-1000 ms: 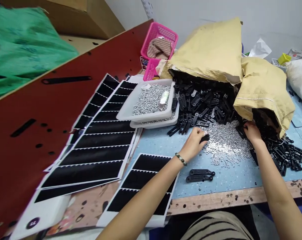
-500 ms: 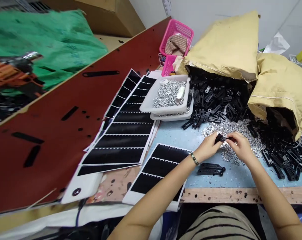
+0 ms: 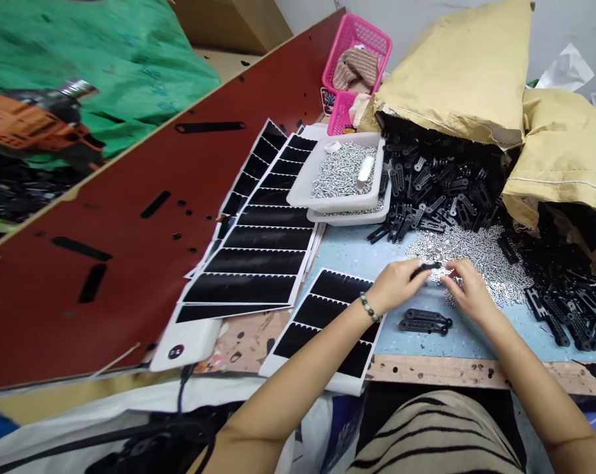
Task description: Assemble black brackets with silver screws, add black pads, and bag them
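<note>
My left hand (image 3: 396, 284), with a beaded bracelet at its wrist, grips a small black plastic arm (image 3: 425, 268) between thumb and fingers. Close to the free end of that arm is my right hand (image 3: 470, 289), its thumb and forefinger apart; I can make out nothing between them. Both hands are over the near edge of a spread heap of small silver screws and nuts (image 3: 490, 263) on the blue work mat (image 3: 361, 247). Just below the hands, two black assembled arms (image 3: 426, 321) lie side by side on the mat.
Two yellow paper sacks (image 3: 456, 79) spill black plastic parts (image 3: 426, 191) at the back and right. Stacked white trays (image 3: 302, 187) hold silver screws. Sheets of black strips (image 3: 253, 263) lie left, beside a red board (image 3: 130, 289). An orange power tool (image 3: 31, 122) rests beyond it.
My right fingers have come away from the black arm and spread apart. My left hand still grips it. The whole view has shifted slightly.
</note>
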Action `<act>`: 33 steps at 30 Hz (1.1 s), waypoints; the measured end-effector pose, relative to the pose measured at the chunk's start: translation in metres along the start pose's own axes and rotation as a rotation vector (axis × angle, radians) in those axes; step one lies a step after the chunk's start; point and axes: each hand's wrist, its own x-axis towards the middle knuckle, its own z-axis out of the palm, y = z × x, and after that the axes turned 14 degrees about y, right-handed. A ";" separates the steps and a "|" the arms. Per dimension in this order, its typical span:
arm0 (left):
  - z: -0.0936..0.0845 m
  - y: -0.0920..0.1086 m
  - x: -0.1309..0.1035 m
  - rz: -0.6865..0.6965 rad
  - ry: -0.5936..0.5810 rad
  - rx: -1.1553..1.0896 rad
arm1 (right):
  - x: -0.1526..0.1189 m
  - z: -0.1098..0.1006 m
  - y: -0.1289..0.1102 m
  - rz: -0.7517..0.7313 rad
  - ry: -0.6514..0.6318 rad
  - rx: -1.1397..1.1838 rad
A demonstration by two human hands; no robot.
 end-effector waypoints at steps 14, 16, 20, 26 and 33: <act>0.011 -0.017 -0.010 -0.082 0.025 -0.193 | -0.038 0.010 0.006 -0.156 -0.081 -0.286; 0.013 -0.018 -0.011 -0.045 0.003 -0.208 | -0.040 0.007 0.008 -0.094 0.001 -0.189; 0.025 -0.016 -0.011 0.062 -0.101 -0.175 | -0.042 -0.003 0.011 0.016 0.105 -0.073; 0.031 -0.012 -0.006 0.125 -0.177 -0.050 | -0.041 0.001 0.010 -0.005 -0.010 -0.118; 0.012 -0.012 -0.015 -0.189 -0.253 -0.308 | -0.040 0.015 0.002 0.051 -0.074 -0.125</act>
